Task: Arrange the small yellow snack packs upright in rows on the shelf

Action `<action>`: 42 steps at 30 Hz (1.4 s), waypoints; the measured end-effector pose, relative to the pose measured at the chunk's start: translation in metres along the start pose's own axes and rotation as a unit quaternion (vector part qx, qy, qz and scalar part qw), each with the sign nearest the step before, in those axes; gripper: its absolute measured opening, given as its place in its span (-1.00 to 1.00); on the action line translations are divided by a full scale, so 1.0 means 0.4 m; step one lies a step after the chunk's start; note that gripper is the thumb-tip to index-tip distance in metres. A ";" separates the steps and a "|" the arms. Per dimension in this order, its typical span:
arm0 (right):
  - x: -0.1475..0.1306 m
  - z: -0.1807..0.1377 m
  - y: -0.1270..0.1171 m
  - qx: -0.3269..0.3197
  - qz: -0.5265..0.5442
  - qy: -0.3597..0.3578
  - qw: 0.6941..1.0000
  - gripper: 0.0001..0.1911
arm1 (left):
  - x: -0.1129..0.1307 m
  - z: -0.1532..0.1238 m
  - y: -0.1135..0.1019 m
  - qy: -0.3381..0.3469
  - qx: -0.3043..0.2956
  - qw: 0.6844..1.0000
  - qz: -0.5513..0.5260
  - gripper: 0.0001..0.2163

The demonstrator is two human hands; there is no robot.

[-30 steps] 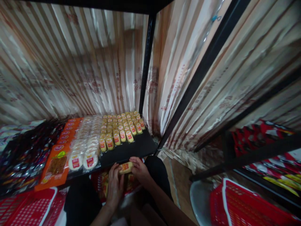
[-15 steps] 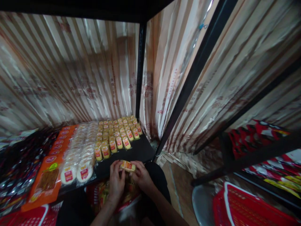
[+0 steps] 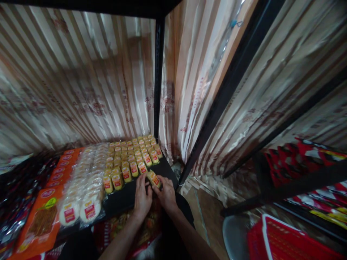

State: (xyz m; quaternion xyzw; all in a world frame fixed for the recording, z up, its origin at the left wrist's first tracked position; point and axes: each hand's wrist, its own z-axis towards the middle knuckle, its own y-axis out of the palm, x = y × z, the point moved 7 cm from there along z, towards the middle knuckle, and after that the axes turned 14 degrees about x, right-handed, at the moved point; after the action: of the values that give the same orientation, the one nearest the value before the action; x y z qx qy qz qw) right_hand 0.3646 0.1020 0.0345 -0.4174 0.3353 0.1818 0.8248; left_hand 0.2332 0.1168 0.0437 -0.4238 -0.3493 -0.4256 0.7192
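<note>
A small packaged yellow cake point(image 3: 153, 179) with a red and orange label is tilted between my two hands, just over the front edge of a black shelf. My left hand point(image 3: 142, 198) has its fingers on the cake's left side. On the other side, my right hand point(image 3: 166, 193) pinches its lower right end. Beyond them, rows of matching wrapped cakes point(image 3: 126, 172) stand leaning on the black shelf point(image 3: 119, 200), labels facing me. Below my forearms, more yellow packets point(image 3: 119, 225) lie in a red container, partly covered by my arms.
White round packaged cakes point(image 3: 90, 209) and orange packets point(image 3: 40, 224) fill the shelf to the left. Dark upright posts point(image 3: 158, 79) and striped curtains point(image 3: 121, 72) enclose the corner. A red basket point(image 3: 292, 238) with a white handle stands right, below red packets point(image 3: 287, 162).
My hands have moved forward and slightly right, closer to the cake rows. The held cake has turned from nearly level to slanted. The camera view has shifted a little.
</note>
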 end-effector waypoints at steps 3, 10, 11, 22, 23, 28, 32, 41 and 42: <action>0.020 0.035 0.025 0.014 -0.006 0.027 1.000 -0.64 | -0.006 0.011 0.010 0.002 0.018 0.999 0.030 -0.57; 0.027 0.100 0.088 0.033 -0.028 0.050 0.998 -0.62 | -0.029 0.030 0.027 0.000 -0.012 0.994 0.112 -0.59; 0.026 0.106 0.099 0.034 -0.026 0.048 0.998 -0.62 | -0.035 0.032 0.029 -0.003 -0.014 0.993 0.116 -0.58; 0.014 0.105 0.135 0.058 0.041 0.041 0.997 -0.57 | -0.067 0.050 0.038 -0.015 -0.034 0.990 0.136 -0.55; 0.015 0.100 0.135 0.062 0.053 0.039 0.996 -0.57 | -0.068 0.052 0.039 -0.013 -0.036 0.990 0.137 -0.55; 0.023 0.087 0.140 0.068 0.081 0.035 0.994 -0.71 | -0.070 0.056 0.046 -0.006 -0.044 0.988 0.145 -0.56; 0.001 0.087 0.117 0.079 0.067 0.012 0.995 -0.72 | -0.034 0.051 0.029 0.039 -0.036 0.990 0.127 -0.56; -0.076 -0.125 0.064 0.042 0.126 -0.065 0.989 -0.86 | -0.074 -0.149 -0.085 0.022 -0.053 0.994 0.096 -0.75; -0.082 -0.161 0.078 0.010 0.123 -0.076 0.989 -0.86 | -0.104 -0.177 -0.099 -0.009 -0.064 0.993 0.096 -0.74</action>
State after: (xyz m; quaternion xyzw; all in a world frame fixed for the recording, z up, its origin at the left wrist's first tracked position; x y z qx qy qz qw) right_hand 0.2974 0.0675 0.0127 -0.3492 0.3222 0.3098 0.8236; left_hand 0.1911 0.0546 -0.0081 -0.5041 -0.2853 -0.3719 0.7253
